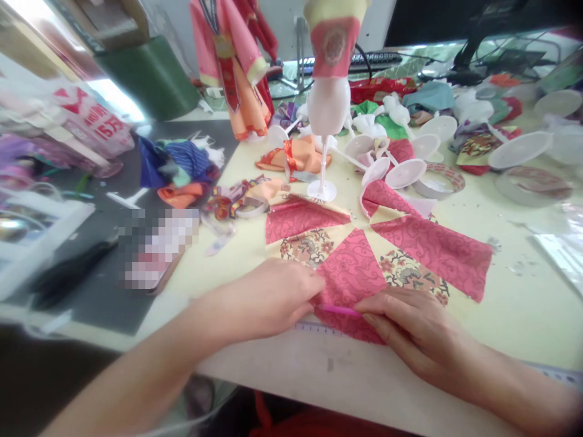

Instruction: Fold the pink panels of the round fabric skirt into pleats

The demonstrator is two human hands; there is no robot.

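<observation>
Panels of dark pink patterned fabric [353, 262] and cream floral fabric fan out on the pale yellow tabletop [514, 261]. Across the front panel lies a narrow bright pink strip [339, 310], perhaps ribbon. At the strip's left end, the closed fingers of my left hand [277, 294] press on the fabric edge; what exactly they pinch is hidden. My right hand [412, 325] has thumb and forefinger closed on the strip's right end. A ruler edge [314, 328] shows just below the fabric. Behind the panels stands a small white dress form [328, 106] wearing a pink and yellow top.
Left are a pixelated flat object [159, 252], blue striped cloth [182, 161] and a white rack [40, 237]. A small pink and orange robe [232, 67] stands behind. White stands [405, 173], fabric scraps and tape rolls [439, 180] crowd the back right.
</observation>
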